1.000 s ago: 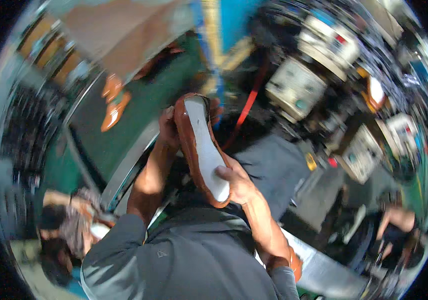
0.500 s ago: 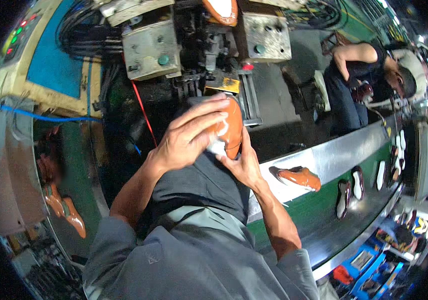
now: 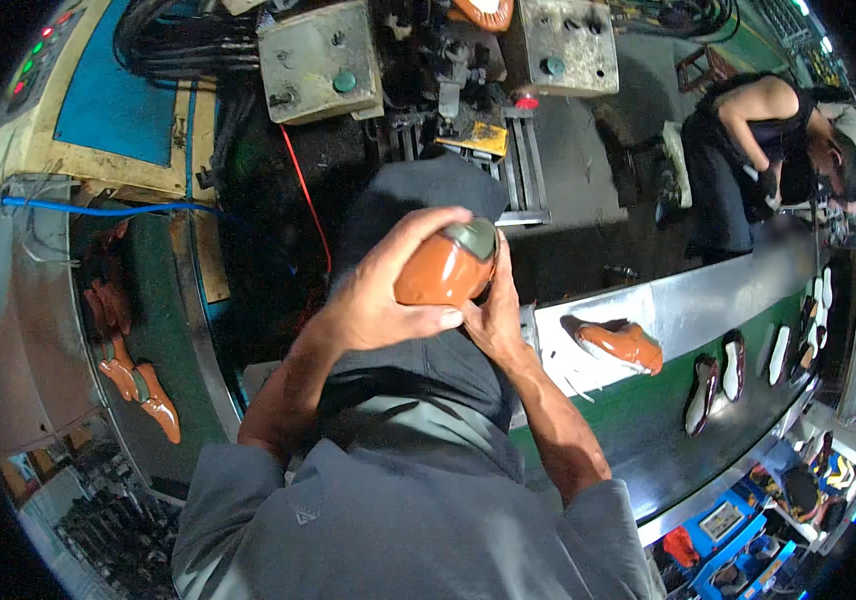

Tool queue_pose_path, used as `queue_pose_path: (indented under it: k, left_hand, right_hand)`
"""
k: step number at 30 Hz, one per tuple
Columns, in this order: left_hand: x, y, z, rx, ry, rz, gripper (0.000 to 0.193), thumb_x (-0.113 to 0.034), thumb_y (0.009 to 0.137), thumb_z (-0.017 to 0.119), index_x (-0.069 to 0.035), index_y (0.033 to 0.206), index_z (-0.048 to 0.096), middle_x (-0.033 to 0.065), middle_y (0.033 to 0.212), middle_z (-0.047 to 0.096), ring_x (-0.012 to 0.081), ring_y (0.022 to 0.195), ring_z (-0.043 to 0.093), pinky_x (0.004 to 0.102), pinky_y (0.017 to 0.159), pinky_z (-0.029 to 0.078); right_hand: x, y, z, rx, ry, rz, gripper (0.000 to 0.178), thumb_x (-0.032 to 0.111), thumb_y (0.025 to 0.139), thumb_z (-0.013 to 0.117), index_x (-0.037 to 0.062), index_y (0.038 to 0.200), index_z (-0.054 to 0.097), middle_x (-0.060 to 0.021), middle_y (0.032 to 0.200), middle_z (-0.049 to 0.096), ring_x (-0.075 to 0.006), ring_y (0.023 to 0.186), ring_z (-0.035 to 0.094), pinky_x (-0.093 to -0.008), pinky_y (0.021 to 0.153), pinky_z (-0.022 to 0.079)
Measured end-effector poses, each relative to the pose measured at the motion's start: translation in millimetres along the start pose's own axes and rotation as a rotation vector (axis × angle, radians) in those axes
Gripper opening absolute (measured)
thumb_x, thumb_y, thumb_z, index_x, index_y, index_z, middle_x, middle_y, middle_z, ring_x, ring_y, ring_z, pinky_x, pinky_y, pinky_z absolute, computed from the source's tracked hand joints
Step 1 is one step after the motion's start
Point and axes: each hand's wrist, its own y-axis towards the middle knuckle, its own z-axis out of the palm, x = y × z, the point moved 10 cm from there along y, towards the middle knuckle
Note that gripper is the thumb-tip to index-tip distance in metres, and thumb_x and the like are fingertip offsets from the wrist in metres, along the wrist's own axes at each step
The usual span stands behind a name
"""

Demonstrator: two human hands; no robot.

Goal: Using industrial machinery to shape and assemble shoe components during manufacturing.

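Note:
Above my lap I hold a glossy orange-brown shoe upper (image 3: 438, 276) with a green shoe last (image 3: 474, 238) showing at its top. My left hand (image 3: 383, 285) wraps its left side, thumb lying across the near face. Gripping the right side from below is my right hand (image 3: 497, 310), with some of its fingers hidden behind the upper. To the right, another orange-brown shoe upper (image 3: 628, 346) lies on its side on a white sheet (image 3: 573, 352).
Ahead stands a machine with two control boxes (image 3: 323, 70) and an orange upper (image 3: 488, 12). At right, a green conveyor (image 3: 638, 430) bears dark uppers (image 3: 703, 395) and white pieces; a co-worker (image 3: 748, 150) sits beyond. More orange uppers (image 3: 153, 400) lie on the left belt.
The upper has been turned in my hands, so its green last now shows and the white underside does not. The co-worker leans further forward.

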Motion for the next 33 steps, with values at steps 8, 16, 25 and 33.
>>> queue_pose_path:
  k: [8,16,25,33]
  left_hand:
    - [150,-12,-96,-0.448,-0.315,-0.646,0.044,-0.032,0.109,0.065,-0.010,0.147,0.058,0.0075,0.125,0.071,0.0201,0.114,0.071,0.0435,0.082,0.065]
    - [210,-41,-138,-0.533,0.296,-0.415,0.028,-0.010,0.105,0.061,0.002,0.125,0.076,0.0195,0.119,0.080,0.0281,0.111,0.076,0.0365,0.101,0.056]
    - [205,-3,-133,-0.180,0.013,-0.301,0.027,-0.020,0.102,0.072,0.005,0.108,0.080,0.0109,0.108,0.080,0.0178,0.100,0.075,0.0325,0.090,0.057]
    - [155,104,-138,-0.545,0.186,-0.108,0.031,-0.026,0.110,0.067,0.001,0.120,0.078,0.0100,0.114,0.080,0.0167,0.107,0.073,0.0330,0.096,0.057]
  right_hand:
    - [142,35,17,0.470,-0.651,-0.249,0.099,0.028,0.083,0.090,0.0251,0.169,0.041,-0.0299,0.170,0.029,-0.0500,0.128,0.056,-0.0508,0.107,0.056]
    - [90,19,80,0.687,-0.682,-0.247,0.085,0.014,0.082,0.080,0.0457,0.157,0.055,-0.0294,0.174,0.022,-0.0536,0.122,0.055,-0.0509,0.089,0.066]
    - [87,46,68,0.721,-0.570,-0.318,0.079,0.014,0.085,0.078,0.0485,0.154,0.058,-0.0237,0.174,0.025,-0.0503,0.113,0.061,-0.0515,0.084,0.067]
    - [64,62,-5,0.479,-0.463,-0.064,0.085,0.013,0.076,0.084,0.0428,0.153,0.063,-0.0293,0.172,0.030,-0.0483,0.121,0.061,-0.0543,0.098,0.060]
